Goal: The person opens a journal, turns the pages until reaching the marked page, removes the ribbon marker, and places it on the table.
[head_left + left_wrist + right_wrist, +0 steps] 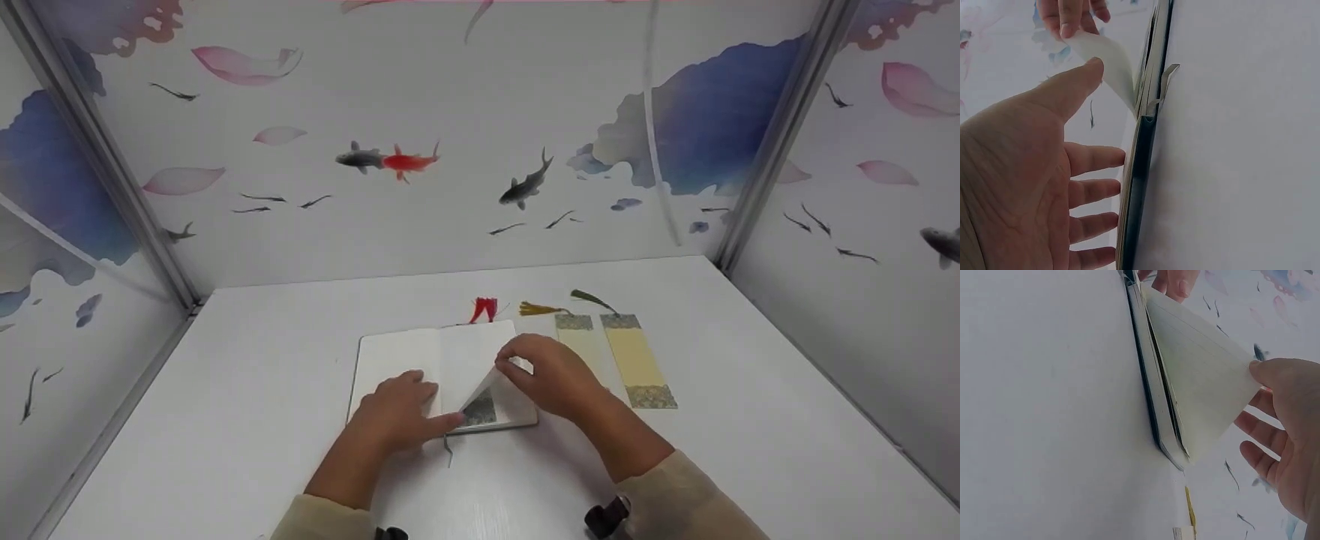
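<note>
From where I stand, an open notebook (394, 352) lies on the white bench (225, 412), between the person's two hands. The right hand (551, 375) pinches the corner of a faintly lined page (1202, 371) between thumb and forefinger, holding it up at a slant, its other fingers loosely bent. The left hand (401, 412) lies on the left-hand page, fingers spread and grasping nothing; its thumb reaches across toward the foot of the raised page, though I can't tell whether it touches it. Below that page I see a dark speckled patch (480, 410). A red tassel (484, 309) sticks out past the notebook's far edge, and a thin ribbon (448, 450) trails from the near edge. To the right are a pale bookmark (576, 337) with a mustard tassel (544, 308) and a yellow bookmark (636, 360) with an olive tassel (592, 301), side by side.
</note>
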Available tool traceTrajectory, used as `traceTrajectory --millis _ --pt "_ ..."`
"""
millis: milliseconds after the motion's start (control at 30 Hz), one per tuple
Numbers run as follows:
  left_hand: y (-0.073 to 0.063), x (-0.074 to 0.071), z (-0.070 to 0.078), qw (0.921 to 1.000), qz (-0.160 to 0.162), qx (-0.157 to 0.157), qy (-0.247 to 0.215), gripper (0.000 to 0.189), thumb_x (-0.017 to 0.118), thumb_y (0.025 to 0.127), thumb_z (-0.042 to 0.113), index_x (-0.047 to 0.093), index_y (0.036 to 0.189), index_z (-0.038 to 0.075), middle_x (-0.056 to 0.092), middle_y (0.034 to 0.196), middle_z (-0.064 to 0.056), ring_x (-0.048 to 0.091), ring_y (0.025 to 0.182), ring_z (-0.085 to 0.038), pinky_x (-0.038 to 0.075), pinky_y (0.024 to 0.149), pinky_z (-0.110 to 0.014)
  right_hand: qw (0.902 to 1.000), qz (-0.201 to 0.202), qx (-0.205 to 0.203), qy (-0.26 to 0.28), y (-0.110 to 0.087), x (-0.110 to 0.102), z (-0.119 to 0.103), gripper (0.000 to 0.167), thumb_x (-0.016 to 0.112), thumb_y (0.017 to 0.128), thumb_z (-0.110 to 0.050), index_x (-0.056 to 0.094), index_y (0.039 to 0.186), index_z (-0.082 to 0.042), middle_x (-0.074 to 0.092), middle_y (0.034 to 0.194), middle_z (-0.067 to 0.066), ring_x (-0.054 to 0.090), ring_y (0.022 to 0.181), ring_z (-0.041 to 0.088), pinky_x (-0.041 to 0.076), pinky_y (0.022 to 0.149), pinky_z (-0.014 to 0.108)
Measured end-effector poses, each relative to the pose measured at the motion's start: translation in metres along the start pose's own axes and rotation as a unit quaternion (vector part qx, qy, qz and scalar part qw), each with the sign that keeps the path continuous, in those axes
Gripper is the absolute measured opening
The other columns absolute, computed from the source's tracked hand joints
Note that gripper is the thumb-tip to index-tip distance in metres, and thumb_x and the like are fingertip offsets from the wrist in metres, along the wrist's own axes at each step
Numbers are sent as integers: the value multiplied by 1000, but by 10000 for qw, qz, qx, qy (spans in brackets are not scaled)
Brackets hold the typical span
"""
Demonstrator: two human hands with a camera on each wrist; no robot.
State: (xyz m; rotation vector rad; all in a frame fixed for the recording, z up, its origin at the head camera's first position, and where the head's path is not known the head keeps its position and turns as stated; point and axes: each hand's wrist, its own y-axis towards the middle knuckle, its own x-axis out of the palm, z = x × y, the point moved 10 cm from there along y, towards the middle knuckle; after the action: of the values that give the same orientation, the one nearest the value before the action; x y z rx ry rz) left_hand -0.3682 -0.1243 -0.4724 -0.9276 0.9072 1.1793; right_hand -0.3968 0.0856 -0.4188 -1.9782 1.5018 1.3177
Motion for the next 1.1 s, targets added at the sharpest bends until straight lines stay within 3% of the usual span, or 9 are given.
traceTrajectory --millis 200,367,600,700,867,1000,1100 --pt "-1 -2 2 9999 132 21 34 88 76 84 73 65 149 16 54 163 -11 50 151 -38 43 121 -65 9969 602 -484 -148 -3 -9 -18 11 73 103 -30 79 113 -29 78 118 -11 72 118 13 61 105 39" --pt "-1 -4 5 9998 208 61 21 80 75 87 68 67 146 14 56 160 -12 53 148 -39 46 119 -65 9913 1009 -819 -214 -6 -15 -25 9 77 101 -27 79 109 -28 77 116 -11 72 116 11 62 102 34" --pt "2 -7 6 9991 396 109 99 72 74 93 58 63 148 12 62 154 -11 60 140 -37 50 113 -64 9911 1187 -572 -189 -5 -19 -16 17 76 101 -28 75 118 -28 75 126 -9 70 126 13 61 104 35" --pt "4 -11 2 9979 637 -56 -99 87 77 92 56 48 161 12 60 156 -12 62 139 -35 51 112 -63 9937 1015 -452 -131 -4 -16 -13 17 76 101 -27 75 118 -27 74 125 -9 70 125 14 61 104 36" --pt "6 -21 -5 9922 1163 -242 -389 113 84 88 52 19 173 14 52 162 -17 63 137 -39 54 111 -62 9989 363 -293 -101 -1 -2 -10 16 76 102 -29 77 117 -25 73 130 -7 68 129 17 57 112 43" --pt "7 -30 -6 9864 1571 -245 -419 127 92 81 45 9 174 18 42 169 -18 61 139 -41 55 108 -61 9998 -62 -157 -60 -1 7 -6 15 74 102 -30 79 115 -24 71 135 -5 66 133 20 55 114 47" --pt "5 -38 -3 9821 1861 -205 -192 131 96 78 40 8 174 21 31 175 -17 51 150 -43 52 113 -63 9996 -267 -54 -70 -1 12 -3 14 73 103 -30 79 115 -25 70 137 -4 66 134 21 55 114 48"
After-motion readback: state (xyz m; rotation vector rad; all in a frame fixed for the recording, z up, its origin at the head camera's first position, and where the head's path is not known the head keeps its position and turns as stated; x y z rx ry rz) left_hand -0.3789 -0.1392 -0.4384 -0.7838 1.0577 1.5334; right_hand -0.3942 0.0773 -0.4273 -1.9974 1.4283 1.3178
